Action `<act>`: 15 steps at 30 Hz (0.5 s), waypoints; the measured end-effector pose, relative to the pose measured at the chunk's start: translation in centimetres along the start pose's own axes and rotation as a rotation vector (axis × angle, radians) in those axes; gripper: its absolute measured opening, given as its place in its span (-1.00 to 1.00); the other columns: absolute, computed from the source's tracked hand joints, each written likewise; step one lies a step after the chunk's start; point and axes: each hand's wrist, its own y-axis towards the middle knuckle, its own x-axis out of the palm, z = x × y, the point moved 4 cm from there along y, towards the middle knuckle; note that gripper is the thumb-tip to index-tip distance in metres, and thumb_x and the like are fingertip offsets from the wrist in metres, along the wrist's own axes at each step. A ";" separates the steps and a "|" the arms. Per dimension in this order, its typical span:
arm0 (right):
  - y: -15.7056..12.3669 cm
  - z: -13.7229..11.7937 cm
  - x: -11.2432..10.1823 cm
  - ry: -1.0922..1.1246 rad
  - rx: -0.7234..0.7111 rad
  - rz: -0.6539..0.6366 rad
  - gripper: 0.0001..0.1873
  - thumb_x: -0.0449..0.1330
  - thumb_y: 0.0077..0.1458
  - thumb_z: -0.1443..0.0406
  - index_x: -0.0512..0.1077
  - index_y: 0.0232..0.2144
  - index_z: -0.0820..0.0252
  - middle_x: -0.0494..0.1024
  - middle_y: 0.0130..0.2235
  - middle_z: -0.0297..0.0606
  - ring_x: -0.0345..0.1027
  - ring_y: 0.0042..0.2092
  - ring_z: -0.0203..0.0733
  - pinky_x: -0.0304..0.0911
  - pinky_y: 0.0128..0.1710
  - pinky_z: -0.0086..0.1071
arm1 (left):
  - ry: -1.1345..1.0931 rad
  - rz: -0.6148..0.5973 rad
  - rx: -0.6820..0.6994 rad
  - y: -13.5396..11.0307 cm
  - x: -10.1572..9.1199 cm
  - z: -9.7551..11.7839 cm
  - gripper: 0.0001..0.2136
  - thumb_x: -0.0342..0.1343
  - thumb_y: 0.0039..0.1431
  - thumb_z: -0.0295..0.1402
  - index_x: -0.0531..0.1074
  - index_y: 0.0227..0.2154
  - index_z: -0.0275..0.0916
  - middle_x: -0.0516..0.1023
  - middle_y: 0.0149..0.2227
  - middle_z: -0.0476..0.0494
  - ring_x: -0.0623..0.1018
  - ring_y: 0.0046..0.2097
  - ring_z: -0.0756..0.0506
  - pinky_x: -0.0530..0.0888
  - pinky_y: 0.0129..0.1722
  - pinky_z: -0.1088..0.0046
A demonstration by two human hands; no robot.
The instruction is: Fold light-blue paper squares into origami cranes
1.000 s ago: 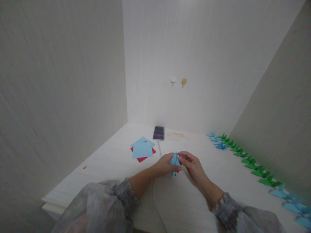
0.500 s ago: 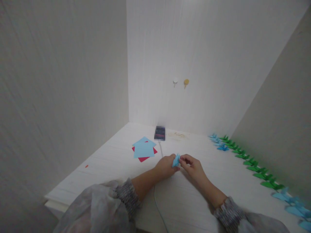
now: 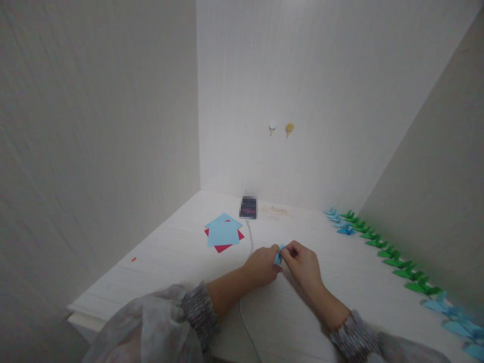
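Observation:
A small folded piece of light blue paper (image 3: 279,256) is held between my two hands above the white table. My left hand (image 3: 261,265) is closed on its left side, fingers wrapped round it. From the right, my right hand (image 3: 303,262) pinches the upper part of the paper between thumb and fingers. Much of the paper is covered by fingers, so its exact shape cannot be made out. Left of my hands lies a loose stack of square sheets, with a light blue sheet (image 3: 223,234) on top and a red sheet (image 3: 224,248) showing beneath.
A phone-like device (image 3: 248,207) stands by the back wall, its cable (image 3: 245,322) running forward under my left arm. Folded green paper cranes (image 3: 399,263) line the right side, with blue cranes (image 3: 459,322) in front and others behind. Two hooks (image 3: 289,128) are on the wall.
Both hands have shifted slightly right and down with the blue paper. It is turned narrower to view, and my right fingers now grip higher and further over it.

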 end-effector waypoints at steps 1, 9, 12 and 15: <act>0.1 0.1 -0.1 -0.005 0.007 0.009 -0.79 -0.01 -0.14 0.22 0.30 -0.67 0.19 0.33 -0.67 -0.38 0.19 -0.59 -0.31 0.00 -0.58 -0.48 | -0.002 -0.005 0.001 0.0 0.1 0.0 -0.69 -0.01 -0.10 -0.28 0.16 -0.25 -0.24 0.42 -0.33 -0.17 0.42 -0.27 -0.16 0.30 -0.36 0.41; 0.6 0.9 -0.2 0.321 0.004 -0.026 -0.76 -0.03 -0.07 0.19 0.32 -0.56 0.22 0.38 -0.59 -0.32 0.22 -0.56 -0.29 0.10 -0.54 -0.45 | -0.158 0.032 -0.054 0.0 -0.3 -0.3 -0.68 0.05 -0.16 -0.30 0.23 -0.28 -0.25 0.42 -0.36 -0.15 0.41 -0.30 -0.13 0.28 -0.38 0.43; 0.4 0.8 0.3 0.526 0.013 -0.087 -0.78 0.01 -0.08 0.19 0.32 -0.51 0.23 0.39 -0.54 -0.30 0.25 -0.51 -0.28 0.15 -0.51 -0.44 | -0.319 0.038 -0.065 0.2 -0.4 -0.6 -0.69 0.08 -0.21 -0.30 0.26 -0.32 -0.25 0.42 -0.37 -0.10 0.40 -0.32 -0.09 0.29 -0.38 0.46; 0.4 0.5 0.5 0.739 0.039 -0.140 -0.79 0.09 -0.14 0.19 0.34 -0.48 0.24 0.40 -0.51 -0.28 0.26 -0.47 -0.26 0.18 -0.46 -0.41 | -0.477 0.045 -0.028 0.4 -0.2 -0.8 -0.69 0.10 -0.23 -0.30 0.28 -0.34 -0.26 0.41 -0.36 -0.07 0.39 -0.33 -0.06 0.29 -0.37 0.49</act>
